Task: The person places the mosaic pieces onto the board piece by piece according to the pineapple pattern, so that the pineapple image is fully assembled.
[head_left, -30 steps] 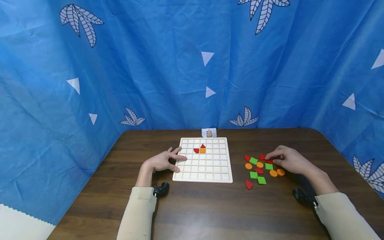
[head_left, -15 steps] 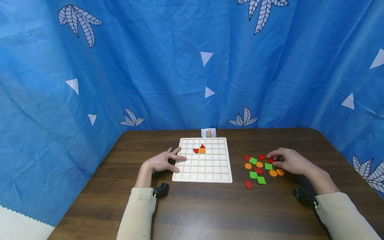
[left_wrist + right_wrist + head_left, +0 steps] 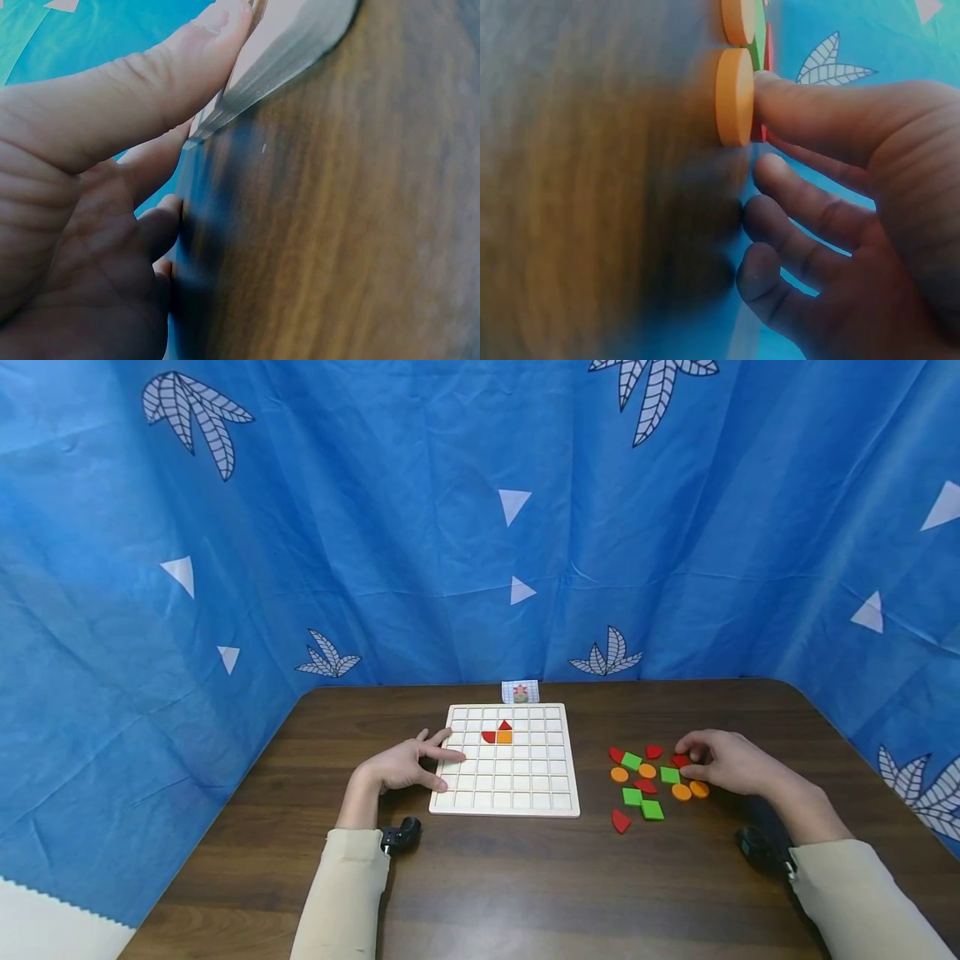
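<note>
My left hand [image 3: 405, 763] rests at the left edge of a white gridded board [image 3: 525, 777], fingers spread, thumb near the lower left corner and forefinger lying over the squares. In the left wrist view the thumb [image 3: 172, 67] lies against the board's side [image 3: 285, 64]. On the board sit a red triangle [image 3: 505, 726], an orange square [image 3: 505, 737] and a red rounded piece [image 3: 489, 737]. To the right, my right hand [image 3: 727, 763] pinches a red piece [image 3: 680, 761] between thumb and forefinger, low over the table; its outline is partly hidden.
Around the right hand lie loose flat pieces: green squares [image 3: 652, 810], orange discs [image 3: 681, 792] and red rounded pieces [image 3: 621, 821]. A small picture card [image 3: 521, 692] stands behind the board. A blue curtain [image 3: 420, 527] hangs beyond the brown table [image 3: 525, 893].
The right hand has shifted slightly right, away from another red piece, which now lies uncovered. The red piece at its fingertips has shifted right too. The left hand stays on the board.
</note>
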{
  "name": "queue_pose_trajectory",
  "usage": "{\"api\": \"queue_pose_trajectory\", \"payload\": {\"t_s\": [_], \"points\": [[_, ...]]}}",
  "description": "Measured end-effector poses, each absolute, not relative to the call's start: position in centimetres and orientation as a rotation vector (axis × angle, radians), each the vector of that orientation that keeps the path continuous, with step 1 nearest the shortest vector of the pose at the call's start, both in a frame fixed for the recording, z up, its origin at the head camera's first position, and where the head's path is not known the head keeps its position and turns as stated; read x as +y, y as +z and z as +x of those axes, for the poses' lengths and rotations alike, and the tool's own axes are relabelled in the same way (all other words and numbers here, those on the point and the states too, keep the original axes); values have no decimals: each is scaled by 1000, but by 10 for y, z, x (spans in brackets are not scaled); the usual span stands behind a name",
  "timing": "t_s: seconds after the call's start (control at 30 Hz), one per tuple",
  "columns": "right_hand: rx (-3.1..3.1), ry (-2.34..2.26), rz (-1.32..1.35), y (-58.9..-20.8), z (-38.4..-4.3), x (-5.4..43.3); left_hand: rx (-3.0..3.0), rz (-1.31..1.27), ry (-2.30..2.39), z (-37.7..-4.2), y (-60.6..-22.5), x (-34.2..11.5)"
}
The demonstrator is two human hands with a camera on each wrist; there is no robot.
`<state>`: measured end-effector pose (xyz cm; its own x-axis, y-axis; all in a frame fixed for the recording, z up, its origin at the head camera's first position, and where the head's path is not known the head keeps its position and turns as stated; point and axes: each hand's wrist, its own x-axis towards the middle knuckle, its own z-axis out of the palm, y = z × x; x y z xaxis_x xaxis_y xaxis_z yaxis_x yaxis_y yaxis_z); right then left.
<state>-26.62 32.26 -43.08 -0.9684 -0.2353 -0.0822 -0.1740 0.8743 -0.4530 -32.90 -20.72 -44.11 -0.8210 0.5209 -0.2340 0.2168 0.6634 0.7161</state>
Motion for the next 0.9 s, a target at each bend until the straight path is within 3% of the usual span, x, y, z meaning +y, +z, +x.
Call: {"api": "queue_pose_trajectory", "payload": {"t_s": [0.9], "points": [[2957,-677,-421,-425,-273,308,2459,578,995,-327,-441,-207]]}}
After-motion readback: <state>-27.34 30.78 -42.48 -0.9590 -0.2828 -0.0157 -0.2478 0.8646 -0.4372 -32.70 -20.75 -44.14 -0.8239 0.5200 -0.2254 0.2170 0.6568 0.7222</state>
